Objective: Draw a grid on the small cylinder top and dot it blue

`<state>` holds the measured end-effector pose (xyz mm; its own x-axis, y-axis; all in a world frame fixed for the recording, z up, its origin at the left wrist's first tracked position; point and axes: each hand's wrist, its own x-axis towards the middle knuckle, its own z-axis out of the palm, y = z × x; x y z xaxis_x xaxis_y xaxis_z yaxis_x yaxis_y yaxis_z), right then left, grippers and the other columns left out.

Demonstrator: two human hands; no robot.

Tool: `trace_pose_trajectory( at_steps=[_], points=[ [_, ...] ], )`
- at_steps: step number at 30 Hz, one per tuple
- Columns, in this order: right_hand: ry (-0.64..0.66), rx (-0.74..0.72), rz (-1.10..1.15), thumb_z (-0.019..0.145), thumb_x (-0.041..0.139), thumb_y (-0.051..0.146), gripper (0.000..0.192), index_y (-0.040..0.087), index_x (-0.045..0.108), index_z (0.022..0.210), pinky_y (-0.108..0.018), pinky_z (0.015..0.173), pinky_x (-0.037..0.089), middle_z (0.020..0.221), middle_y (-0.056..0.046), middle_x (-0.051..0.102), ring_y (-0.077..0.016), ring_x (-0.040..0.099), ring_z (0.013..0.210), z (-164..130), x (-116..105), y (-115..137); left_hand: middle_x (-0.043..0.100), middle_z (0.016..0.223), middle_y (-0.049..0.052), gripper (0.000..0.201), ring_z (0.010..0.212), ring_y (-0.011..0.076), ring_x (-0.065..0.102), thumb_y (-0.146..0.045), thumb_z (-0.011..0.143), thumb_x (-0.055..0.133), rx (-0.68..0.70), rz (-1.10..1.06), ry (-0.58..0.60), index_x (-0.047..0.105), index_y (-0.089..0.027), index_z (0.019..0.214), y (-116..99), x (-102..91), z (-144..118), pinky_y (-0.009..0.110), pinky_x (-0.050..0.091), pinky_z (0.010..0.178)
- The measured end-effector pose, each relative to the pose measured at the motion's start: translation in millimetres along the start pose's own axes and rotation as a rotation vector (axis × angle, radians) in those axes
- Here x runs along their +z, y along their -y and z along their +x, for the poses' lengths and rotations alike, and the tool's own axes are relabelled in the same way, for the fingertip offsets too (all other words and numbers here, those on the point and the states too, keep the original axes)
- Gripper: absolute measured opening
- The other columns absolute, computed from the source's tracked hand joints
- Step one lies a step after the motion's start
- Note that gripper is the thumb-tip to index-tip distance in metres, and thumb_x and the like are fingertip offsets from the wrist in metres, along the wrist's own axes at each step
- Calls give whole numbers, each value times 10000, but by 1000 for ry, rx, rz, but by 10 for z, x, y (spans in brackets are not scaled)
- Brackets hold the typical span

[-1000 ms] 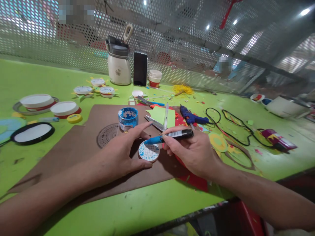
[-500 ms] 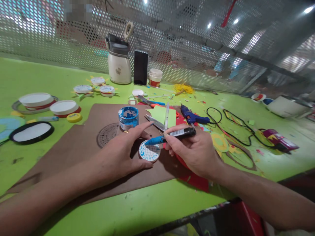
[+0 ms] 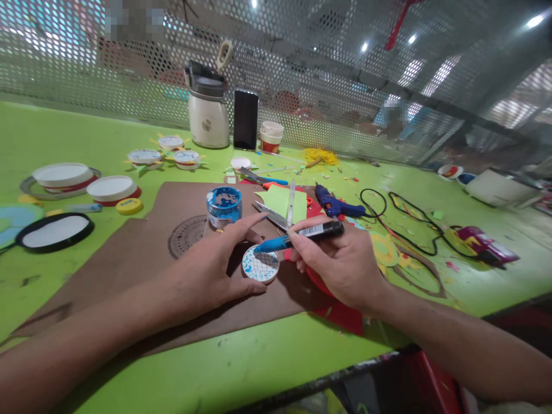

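Note:
A small round white disc [image 3: 260, 270] with dark grid lines and blue paint dabs lies on brown cardboard [image 3: 181, 313]. My left hand [image 3: 219, 253] grips its left side, thumb at the near edge and fingers at the far edge. In my right hand [image 3: 340, 259] is a marker pen [image 3: 297, 237] with a black end and a blue, paint-smeared front. Its tip touches the disc's upper left or hovers just over it; I cannot tell which. Just beyond my left fingers stands an open jar of blue paint [image 3: 224, 206], its rim smeared. A printed protractor pattern [image 3: 185, 237] shows beside the jar.
Beyond the hands lie scissors [image 3: 263, 177], a utility knife [image 3: 291, 202] and a blue glue gun [image 3: 336, 202] with its cord. White lids [image 3: 112, 188] and a black-rimmed round piece [image 3: 56, 232] are at left. A phone [image 3: 245, 119] and white jug [image 3: 209, 115] stand behind.
The view has shifted very slightly. Both hands, the disc and the marker pen keep nearly the same positions, with the pen tip still at the disc's upper left.

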<state>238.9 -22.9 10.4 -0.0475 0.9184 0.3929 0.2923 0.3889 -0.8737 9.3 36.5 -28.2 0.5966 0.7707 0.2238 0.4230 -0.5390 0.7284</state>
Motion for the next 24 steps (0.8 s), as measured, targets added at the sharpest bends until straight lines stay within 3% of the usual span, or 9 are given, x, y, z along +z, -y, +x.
trace_pose_trajectory(
  at_steps=[5,10,15,24],
  points=[
    [-62,-22,16,946,761,238,102,198,740,854,-184,461,478,622,47,675,-87,578,494,11,-13,21,804,1244,54,968,1139,316,754,-417,781,840,13,-3,12,430,-300,1649,-6,5,-5,422,563,1005],
    [0,72,18,975,749,295,142,197,738,873,-175,431,468,601,52,654,-83,561,460,-19,-1,5,798,1268,55,992,1150,317,748,-433,777,845,28,-16,3,412,-323,1662,39,19,-27,428,560,997],
    [15,40,-24,945,756,234,84,184,742,878,-171,499,511,637,46,679,-81,601,513,-20,16,13,796,1240,51,978,1120,316,750,-430,771,844,33,-6,-13,435,-337,1654,41,30,-19,426,568,973],
    [38,48,-58,943,759,281,120,182,738,877,-199,462,500,620,34,673,-103,600,495,-6,15,36,800,1235,64,956,1106,315,757,-421,787,829,14,11,1,439,-305,1653,-16,17,-19,419,580,974]
  ],
)
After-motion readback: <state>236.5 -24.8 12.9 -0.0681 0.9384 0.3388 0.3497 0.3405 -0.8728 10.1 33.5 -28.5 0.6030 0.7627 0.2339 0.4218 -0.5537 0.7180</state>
